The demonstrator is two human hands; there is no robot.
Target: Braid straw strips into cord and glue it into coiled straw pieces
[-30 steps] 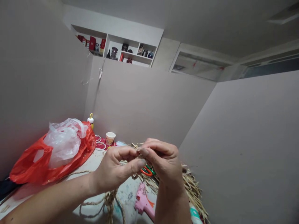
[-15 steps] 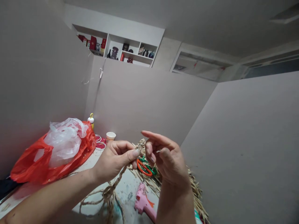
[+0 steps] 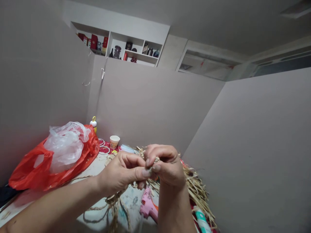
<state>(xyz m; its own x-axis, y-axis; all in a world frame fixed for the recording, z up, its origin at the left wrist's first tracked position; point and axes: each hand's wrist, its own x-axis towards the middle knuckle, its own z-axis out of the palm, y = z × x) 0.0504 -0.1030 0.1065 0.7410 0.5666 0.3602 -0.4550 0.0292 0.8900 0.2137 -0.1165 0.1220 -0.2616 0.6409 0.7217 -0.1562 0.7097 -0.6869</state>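
Note:
My left hand pinches a piece of braided straw cord between thumb and fingers. Against its fingertips, my right hand is closed on the same cord, a small knotted bit of which shows between its fingers. Below the hands, a bundle of twisted straw cord hangs over the white table. A pink glue gun lies just beneath my hands, partly hidden by my right wrist.
At the left is a red plastic bag with a clear bag on it. Behind stand a paper cup and a yellow-white bottle. Loose straw and a green-white tube lie right. Grey partitions enclose the table.
My right hand has moved left and down to my left hand, and its spread fingers have closed on the cord. The view has shifted slightly.

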